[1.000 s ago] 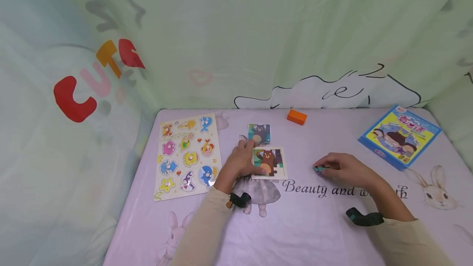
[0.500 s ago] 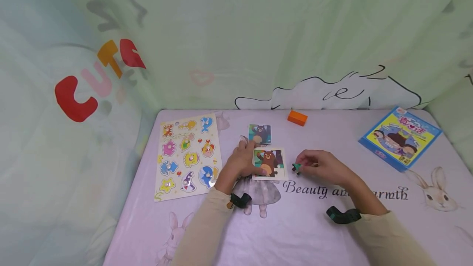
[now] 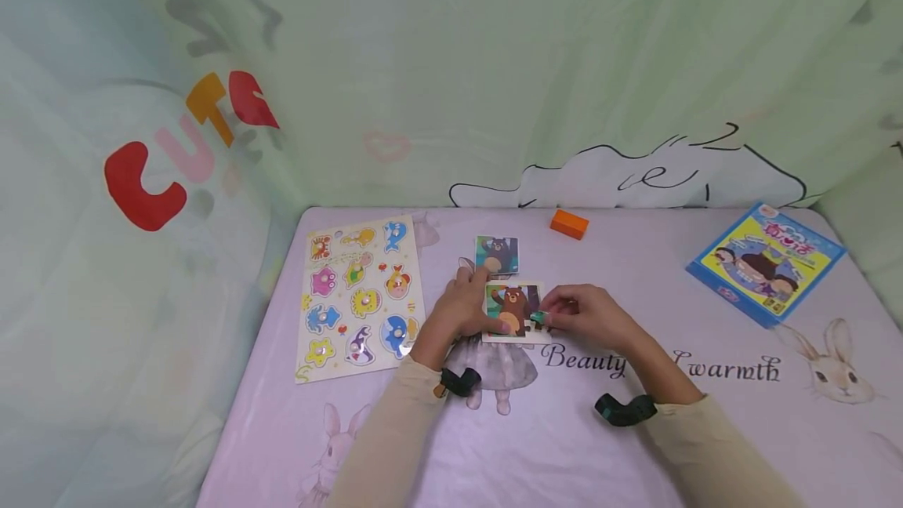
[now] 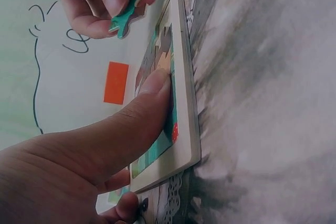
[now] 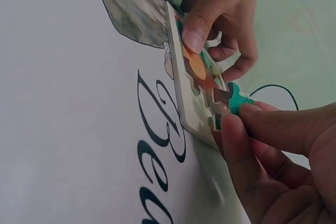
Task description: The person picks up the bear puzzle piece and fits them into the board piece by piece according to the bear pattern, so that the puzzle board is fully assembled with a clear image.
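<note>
A bear jigsaw puzzle (image 3: 511, 306) in a pale frame lies flat on the table; its lower right part shows bare backing. My left hand (image 3: 460, 306) steadies it from the left side, the thumb (image 4: 152, 90) lying on the picture and the other fingers curled by the frame's edge. Between thumb and fingers, my right hand (image 3: 589, 316) pinches a green and brown puzzle piece (image 5: 237, 98) over the bare lower right part. Whether the piece touches the board, I cannot tell. Just beyond the puzzle lies a matching bear picture card (image 3: 499, 254).
A peg board (image 3: 363, 300) with several sea animals lies at the left. An orange block (image 3: 569, 224) sits near the back edge. At the right back rests a blue and yellow box (image 3: 765, 261). The tabletop (image 3: 564, 445) carries a printed cloth.
My right hand has moved left with the puzzle piece, from the open table to the puzzle's right side. My left hand and the puzzle have stayed in place.
</note>
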Demonstrator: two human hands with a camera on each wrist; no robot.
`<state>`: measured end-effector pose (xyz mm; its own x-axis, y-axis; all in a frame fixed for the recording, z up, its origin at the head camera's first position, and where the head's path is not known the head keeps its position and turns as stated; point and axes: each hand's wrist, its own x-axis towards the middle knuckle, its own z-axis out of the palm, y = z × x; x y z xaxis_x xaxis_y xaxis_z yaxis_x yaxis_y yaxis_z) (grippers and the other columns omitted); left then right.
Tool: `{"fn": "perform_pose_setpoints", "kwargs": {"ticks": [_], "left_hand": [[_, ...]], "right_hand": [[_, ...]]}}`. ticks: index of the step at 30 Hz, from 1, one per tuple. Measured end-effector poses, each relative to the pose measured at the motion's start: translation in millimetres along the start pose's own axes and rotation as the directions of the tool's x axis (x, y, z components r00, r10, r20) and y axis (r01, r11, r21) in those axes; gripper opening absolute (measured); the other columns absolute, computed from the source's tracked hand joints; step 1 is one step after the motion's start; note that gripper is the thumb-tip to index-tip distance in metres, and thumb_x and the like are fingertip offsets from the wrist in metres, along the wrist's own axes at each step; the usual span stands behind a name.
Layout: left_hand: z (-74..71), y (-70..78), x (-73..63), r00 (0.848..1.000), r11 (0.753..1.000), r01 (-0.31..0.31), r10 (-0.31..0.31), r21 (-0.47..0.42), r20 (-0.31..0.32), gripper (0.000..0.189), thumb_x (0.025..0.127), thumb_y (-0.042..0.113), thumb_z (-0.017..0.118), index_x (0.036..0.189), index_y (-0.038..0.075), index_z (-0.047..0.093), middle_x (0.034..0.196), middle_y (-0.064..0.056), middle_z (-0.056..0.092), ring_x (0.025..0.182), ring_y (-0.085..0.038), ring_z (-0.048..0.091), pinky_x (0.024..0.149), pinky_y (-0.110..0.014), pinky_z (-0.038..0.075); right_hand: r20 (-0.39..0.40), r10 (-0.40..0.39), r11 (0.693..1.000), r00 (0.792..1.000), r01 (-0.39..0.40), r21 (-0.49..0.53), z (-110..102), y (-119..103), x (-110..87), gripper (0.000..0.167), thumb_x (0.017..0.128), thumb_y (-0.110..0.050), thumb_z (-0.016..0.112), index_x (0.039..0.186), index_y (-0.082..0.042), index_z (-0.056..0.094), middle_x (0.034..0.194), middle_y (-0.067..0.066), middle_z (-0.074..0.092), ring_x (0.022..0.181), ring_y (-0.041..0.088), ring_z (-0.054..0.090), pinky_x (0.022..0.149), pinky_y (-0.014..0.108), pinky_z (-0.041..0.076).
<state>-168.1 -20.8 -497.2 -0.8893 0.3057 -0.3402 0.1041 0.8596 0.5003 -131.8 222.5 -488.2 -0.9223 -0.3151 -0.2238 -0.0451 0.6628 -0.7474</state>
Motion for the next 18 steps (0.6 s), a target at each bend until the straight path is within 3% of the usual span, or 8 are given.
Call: {"fn": "perform_pose_setpoints", "kwargs": {"ticks": [7, 13, 18], "left_hand": [[-1.0, 1.0, -0.1, 1.0, 1.0, -0.003, 0.003, -0.004, 0.002, 0.102, 0.074, 0.052, 0.089, 0.154, 0.021, 0.033, 0.144, -0.014, 0.042, 0.12, -0.03, 0.049, 0.099, -0.046, 0.05], [-0.2, 0.5, 1.2, 1.0, 1.0, 0.003, -0.003, -0.017, 0.005, 0.104, 0.074, 0.052, 0.088, 0.156, 0.022, 0.032, 0.148, -0.014, 0.04, 0.122, -0.03, 0.048, 0.101, -0.047, 0.05], [0.2, 0.1, 1.4, 1.0, 1.0, 0.005, -0.005, -0.009, 0.002, 0.105, 0.074, 0.053, 0.088, 0.156, 0.022, 0.031, 0.148, -0.013, 0.04, 0.122, -0.03, 0.048, 0.101, -0.047, 0.049]], "right_hand": [[0.011, -0.004, 1.0, 1.0, 0.004, -0.006, 3.6, -1.9, 2.0, 0.014, 0.094, -0.011, 0.071, 0.107, -0.013, 0.074, 0.089, 0.001, 0.066, 0.085, 0.02, 0.058, 0.076, 0.028, 0.05], [0.012, 0.006, 1.0, 1.0, -0.006, -0.02, 6.7, -4.2, 2.7, 0.029, 0.095, -0.01, 0.068, 0.123, -0.015, 0.073, 0.093, 0.001, 0.064, 0.089, 0.02, 0.059, 0.079, 0.03, 0.051], [0.005, 0.053, 0.999, 0.999, -0.053, 0.007, 8.7, -7.9, 4.5, 0.021, 0.093, -0.01, 0.067, 0.112, -0.014, 0.073, 0.092, 0.004, 0.064, 0.089, 0.021, 0.059, 0.079, 0.032, 0.051]]}}
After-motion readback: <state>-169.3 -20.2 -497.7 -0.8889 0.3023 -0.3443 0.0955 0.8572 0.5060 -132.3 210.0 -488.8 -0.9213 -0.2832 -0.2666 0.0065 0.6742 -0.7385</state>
